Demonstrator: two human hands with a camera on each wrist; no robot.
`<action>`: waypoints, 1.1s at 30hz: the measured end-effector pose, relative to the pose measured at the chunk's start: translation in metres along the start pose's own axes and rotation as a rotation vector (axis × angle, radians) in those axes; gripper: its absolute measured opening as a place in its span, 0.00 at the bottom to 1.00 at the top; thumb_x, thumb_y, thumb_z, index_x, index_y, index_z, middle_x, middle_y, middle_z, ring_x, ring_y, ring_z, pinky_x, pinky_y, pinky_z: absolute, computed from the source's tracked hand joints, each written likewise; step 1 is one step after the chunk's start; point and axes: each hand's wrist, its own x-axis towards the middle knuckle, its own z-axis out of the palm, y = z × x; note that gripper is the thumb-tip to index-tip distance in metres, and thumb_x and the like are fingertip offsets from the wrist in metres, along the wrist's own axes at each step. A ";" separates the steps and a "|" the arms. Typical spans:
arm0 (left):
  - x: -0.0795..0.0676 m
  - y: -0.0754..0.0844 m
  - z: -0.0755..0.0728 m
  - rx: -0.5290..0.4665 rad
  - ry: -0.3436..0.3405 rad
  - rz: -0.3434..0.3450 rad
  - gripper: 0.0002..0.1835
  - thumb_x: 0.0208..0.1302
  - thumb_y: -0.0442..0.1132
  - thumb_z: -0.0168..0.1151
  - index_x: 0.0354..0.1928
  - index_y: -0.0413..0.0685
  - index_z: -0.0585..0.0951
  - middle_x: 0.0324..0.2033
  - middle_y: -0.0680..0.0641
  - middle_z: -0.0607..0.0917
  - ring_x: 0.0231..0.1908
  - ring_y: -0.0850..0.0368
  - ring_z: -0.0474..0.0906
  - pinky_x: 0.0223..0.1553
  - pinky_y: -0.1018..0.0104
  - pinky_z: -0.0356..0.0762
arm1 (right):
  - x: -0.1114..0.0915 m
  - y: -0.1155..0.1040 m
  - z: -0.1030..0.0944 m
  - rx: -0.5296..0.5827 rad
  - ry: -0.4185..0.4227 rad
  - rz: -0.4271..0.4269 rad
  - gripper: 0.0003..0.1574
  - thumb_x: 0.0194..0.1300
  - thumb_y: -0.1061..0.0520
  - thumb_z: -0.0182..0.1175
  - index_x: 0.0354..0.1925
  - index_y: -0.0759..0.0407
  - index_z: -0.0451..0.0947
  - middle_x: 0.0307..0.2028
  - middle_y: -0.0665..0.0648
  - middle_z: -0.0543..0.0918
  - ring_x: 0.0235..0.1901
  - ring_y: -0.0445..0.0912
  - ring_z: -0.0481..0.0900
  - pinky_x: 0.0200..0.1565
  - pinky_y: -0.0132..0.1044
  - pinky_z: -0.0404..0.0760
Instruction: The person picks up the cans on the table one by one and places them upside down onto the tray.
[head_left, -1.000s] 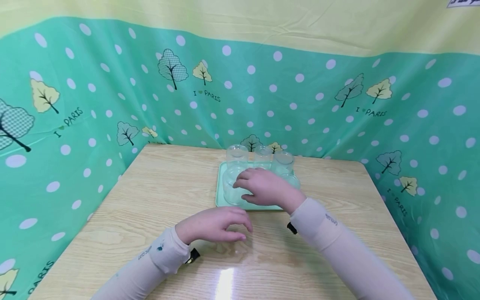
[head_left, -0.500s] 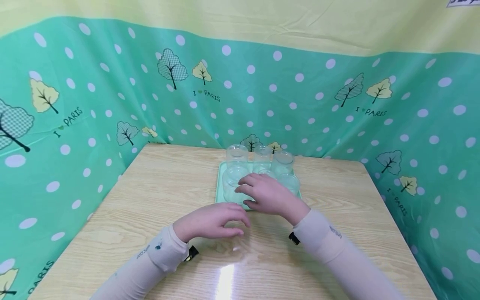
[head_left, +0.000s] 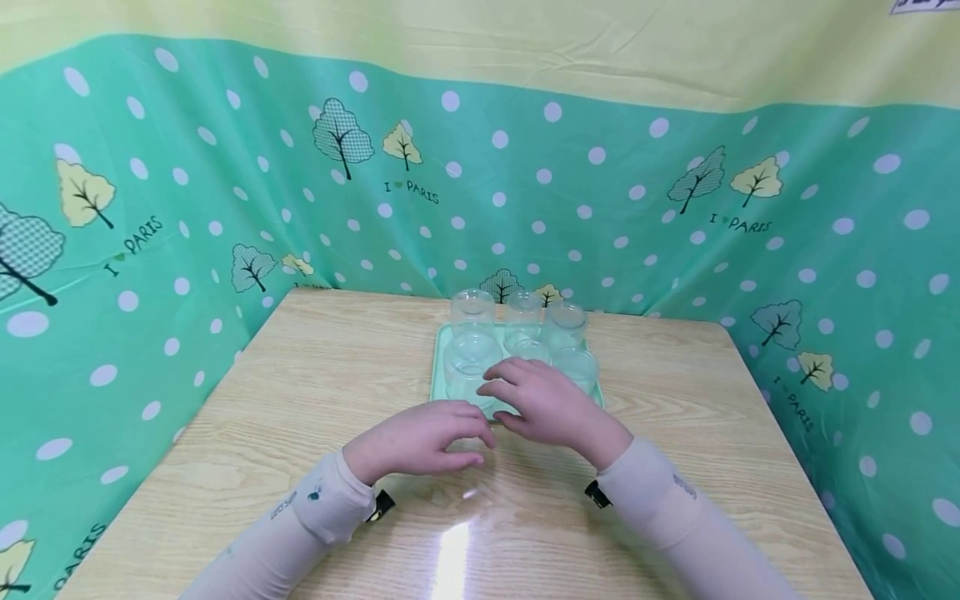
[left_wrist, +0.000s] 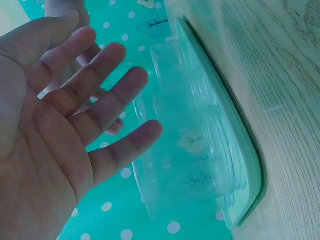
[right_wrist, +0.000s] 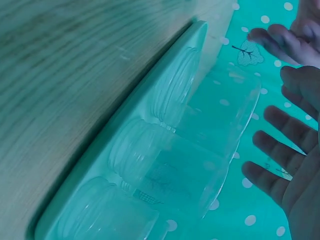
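Several clear jars stand on a pale green tray (head_left: 437, 358) at the back middle of the table. Ridged, thread-like rings show at their tray-side ends in both wrist views, so they appear upside down. The front-left jar (head_left: 463, 367) is the widest. My right hand (head_left: 553, 410) hovers over the tray's front edge, fingers loosely bent and holding nothing; it partly covers the front jars. Just in front of the tray, my left hand (head_left: 420, 437) hangs with relaxed fingers, also holding nothing. In the left wrist view its fingers (left_wrist: 107, 107) spread apart from the jars.
The wooden table (head_left: 330, 358) extends to both sides of the tray. A green dotted curtain (head_left: 622, 208) with tree prints surrounds its back and sides. A bright light reflection lies on the tabletop near the front.
My right hand has drawn back toward me and slightly right, uncovering more of the front jars. The left hand has shifted slightly forward. The jars and tray have stayed put.
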 end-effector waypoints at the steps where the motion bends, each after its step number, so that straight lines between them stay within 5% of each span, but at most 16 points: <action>1: 0.000 0.000 0.000 0.006 0.002 -0.004 0.12 0.74 0.50 0.61 0.52 0.57 0.83 0.49 0.60 0.83 0.55 0.65 0.78 0.61 0.67 0.75 | -0.001 -0.001 0.000 -0.001 0.008 -0.004 0.22 0.66 0.50 0.70 0.57 0.49 0.81 0.57 0.52 0.82 0.59 0.48 0.79 0.58 0.45 0.82; 16: 0.000 -0.001 0.000 0.056 0.065 -0.024 0.10 0.73 0.49 0.62 0.51 0.58 0.83 0.49 0.59 0.84 0.54 0.63 0.79 0.60 0.65 0.78 | -0.023 -0.006 0.012 -0.017 0.095 -0.005 0.22 0.63 0.52 0.72 0.55 0.50 0.82 0.54 0.53 0.83 0.57 0.49 0.79 0.57 0.47 0.82; 33: 0.003 0.002 0.005 0.091 0.087 -0.017 0.09 0.72 0.47 0.63 0.50 0.58 0.84 0.46 0.59 0.84 0.50 0.63 0.80 0.57 0.64 0.79 | -0.050 -0.009 0.025 0.044 0.037 0.115 0.23 0.67 0.48 0.68 0.59 0.46 0.80 0.58 0.50 0.81 0.61 0.47 0.77 0.63 0.48 0.77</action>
